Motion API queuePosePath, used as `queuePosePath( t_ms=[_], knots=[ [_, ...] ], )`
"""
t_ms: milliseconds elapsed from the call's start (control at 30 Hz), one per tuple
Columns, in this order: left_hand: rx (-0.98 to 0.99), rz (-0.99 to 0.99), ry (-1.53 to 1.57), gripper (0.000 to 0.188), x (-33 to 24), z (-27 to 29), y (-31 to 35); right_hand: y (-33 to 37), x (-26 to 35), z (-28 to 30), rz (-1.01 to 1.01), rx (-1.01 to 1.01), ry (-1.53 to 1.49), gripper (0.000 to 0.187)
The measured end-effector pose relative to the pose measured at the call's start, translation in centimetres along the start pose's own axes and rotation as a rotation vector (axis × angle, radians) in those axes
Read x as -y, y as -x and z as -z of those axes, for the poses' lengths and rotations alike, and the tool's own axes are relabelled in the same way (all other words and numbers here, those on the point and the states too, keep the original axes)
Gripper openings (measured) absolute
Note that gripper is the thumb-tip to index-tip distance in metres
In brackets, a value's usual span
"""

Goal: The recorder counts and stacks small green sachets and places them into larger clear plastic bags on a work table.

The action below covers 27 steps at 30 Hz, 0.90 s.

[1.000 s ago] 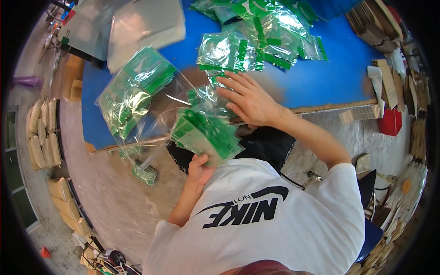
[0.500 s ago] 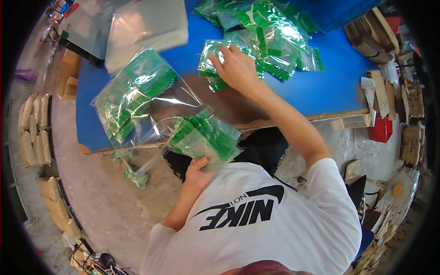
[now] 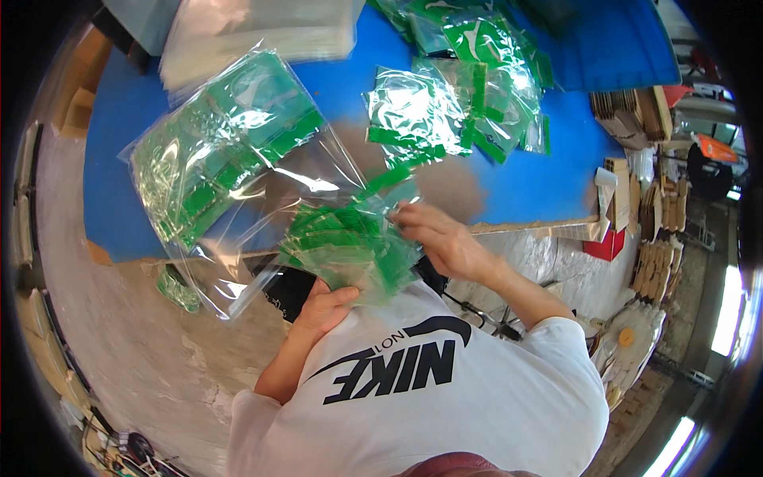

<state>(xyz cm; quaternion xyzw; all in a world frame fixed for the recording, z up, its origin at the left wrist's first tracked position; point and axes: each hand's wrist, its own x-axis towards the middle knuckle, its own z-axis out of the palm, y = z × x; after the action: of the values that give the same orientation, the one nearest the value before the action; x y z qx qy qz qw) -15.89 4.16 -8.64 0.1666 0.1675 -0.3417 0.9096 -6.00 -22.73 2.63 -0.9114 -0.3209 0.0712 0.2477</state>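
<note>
A fanned stack of clear plastic packets with green bands (image 3: 342, 238) is gripped at its lower edge by my left hand (image 3: 324, 308), thumb on top. At the stack's right side my right hand (image 3: 445, 242) has its fingers curled together, pinching the edge of a green-banded packet (image 3: 397, 191) that overlaps the others. Just left of the stack, a large clear bag (image 3: 230, 151) lies on the table with rows of similar packets inside. Its open-looking end hangs over the table's front edge. Beyond my right hand lies a shiny pile of packets (image 3: 417, 111).
The blue table (image 3: 524, 191) has a worn front edge. More packets (image 3: 493, 48) are heaped at the back, by a blue plastic bin (image 3: 612, 48). Clear sheets (image 3: 262, 28) lie back left. Folded cardboard (image 3: 632, 115) stands right; a small packet bundle (image 3: 178, 288) is below the table's left front.
My right hand has come back from the packet pile to the stack, bringing a packet. My left hand still holds the stack. The whole view has shifted slightly.
</note>
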Motion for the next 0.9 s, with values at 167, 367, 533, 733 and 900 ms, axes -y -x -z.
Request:
queuePosePath(
  t_ms=[167, 367, 533, 733, 900],
  knots=[
    [-0.041, 0.024, -0.069, 0.071, -1.3, -1.9, 0.3, -6.7, -2.6, 1.4, -0.335, -0.309, -0.269, 0.025],
    [0.005, 0.092, -0.09, 0.078, -1.7, -1.1, 0.8, -15.7, -12.3, 5.3, -0.184, -0.207, 0.273, 0.082],
    [0.088, 0.106, -0.028, 0.078, -2.0, -1.0, 1.5, -13.9, -10.9, 5.0, -0.337, -0.055, 0.201, 0.077],
    [0.117, 0.108, -0.058, 0.072, -1.7, 0.2, 1.9, -10.0, -9.1, 4.1, -0.218, -0.312, 0.189, 0.066],
    [0.137, 0.092, -0.062, 0.071, -0.7, 0.5, 1.8, -7.5, -6.3, 5.3, -0.567, -0.657, -0.336, 0.042]
  ],
)
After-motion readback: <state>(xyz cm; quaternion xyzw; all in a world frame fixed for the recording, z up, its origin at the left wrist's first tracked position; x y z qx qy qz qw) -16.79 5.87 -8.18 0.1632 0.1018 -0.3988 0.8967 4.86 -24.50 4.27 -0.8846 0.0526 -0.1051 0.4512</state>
